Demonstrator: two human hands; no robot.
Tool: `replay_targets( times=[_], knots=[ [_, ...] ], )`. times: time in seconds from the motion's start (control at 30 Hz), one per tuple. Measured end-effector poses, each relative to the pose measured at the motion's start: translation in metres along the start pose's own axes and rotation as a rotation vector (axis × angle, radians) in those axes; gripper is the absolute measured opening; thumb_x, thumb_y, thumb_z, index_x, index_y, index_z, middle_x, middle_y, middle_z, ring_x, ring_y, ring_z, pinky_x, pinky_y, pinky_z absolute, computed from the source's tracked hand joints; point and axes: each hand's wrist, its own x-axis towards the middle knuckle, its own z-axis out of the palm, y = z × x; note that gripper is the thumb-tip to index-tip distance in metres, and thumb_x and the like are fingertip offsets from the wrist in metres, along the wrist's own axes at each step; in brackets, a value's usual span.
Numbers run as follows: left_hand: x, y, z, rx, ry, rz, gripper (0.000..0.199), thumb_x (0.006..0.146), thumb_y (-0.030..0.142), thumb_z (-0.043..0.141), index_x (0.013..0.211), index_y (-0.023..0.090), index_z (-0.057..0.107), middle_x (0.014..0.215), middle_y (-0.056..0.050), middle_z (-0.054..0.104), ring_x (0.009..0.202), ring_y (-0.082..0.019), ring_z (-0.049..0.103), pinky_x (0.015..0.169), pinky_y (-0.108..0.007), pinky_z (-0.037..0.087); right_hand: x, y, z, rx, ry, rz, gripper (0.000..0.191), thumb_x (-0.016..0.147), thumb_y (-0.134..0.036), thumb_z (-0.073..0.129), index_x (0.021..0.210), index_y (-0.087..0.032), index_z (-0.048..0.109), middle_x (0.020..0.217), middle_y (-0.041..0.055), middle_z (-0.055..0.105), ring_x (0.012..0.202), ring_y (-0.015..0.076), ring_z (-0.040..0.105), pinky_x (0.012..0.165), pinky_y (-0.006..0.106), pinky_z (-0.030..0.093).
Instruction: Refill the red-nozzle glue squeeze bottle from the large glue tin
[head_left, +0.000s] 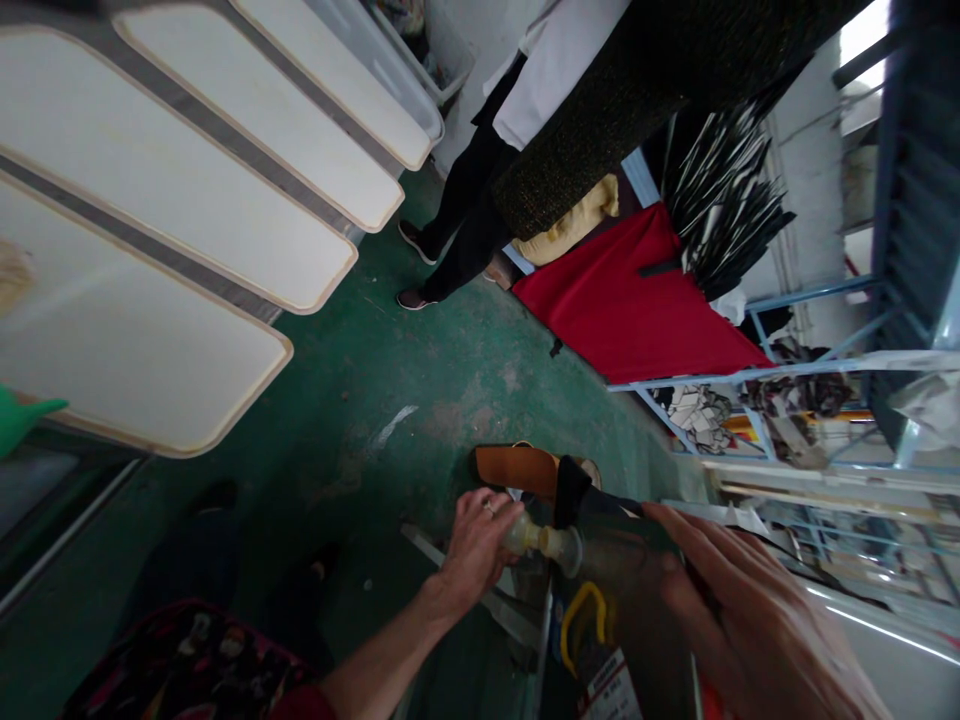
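Note:
My left hand (480,535) is closed, its fingers wrapped round a translucent plastic piece (531,535) with a yellowish neck and a flared, cup-like end. That flared end touches or lies very near a dark grey, smooth-sided object (630,570), whose kind I cannot make out. Along the far side of this object lies my right hand (757,600), blurred, with its fingers stretched out. Below the translucent piece are a yellow loop-shaped handle (583,625) and a white printed label (611,690). An orange-brown curved piece (516,470) sits just beyond my left hand.
Several pale, round-cornered boards (157,350) project from the left. A person (480,190) stands ahead beside a large dark speckled roll (577,150). Red cloth (637,300) hangs from a blue metal rack (697,375) at the right. Green floor (375,360) lies between.

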Motion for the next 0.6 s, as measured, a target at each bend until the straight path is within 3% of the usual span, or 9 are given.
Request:
replay_targets(
  times=[0.2,0.6],
  knots=[
    [0.0,-0.007,0.007,0.027,-0.001,0.007,0.056,0.07,0.042,0.068,0.122,0.027,0.052,0.122,-0.002,0.055,0.111,-0.026,0.039,0.096,-0.039,0.023,0.003,-0.006,-0.002,0.022,-0.002,0.017,0.033,0.091,-0.03,0.034,0.11,-0.013,0.055,0.096,0.0072,0.067,0.084,0.0165,0.063,0.069,0.028,0.053],
    [0.0,-0.013,0.01,0.033,0.02,0.045,0.05,0.072,0.036,0.065,0.119,0.028,0.052,0.116,-0.001,0.055,0.107,-0.023,0.039,0.095,-0.037,0.023,0.008,-0.012,-0.002,0.012,-0.013,0.015,0.031,0.091,-0.029,0.034,0.107,-0.014,0.055,0.093,0.0073,0.067,0.081,0.0173,0.063,0.066,0.029,0.052]
  ],
)
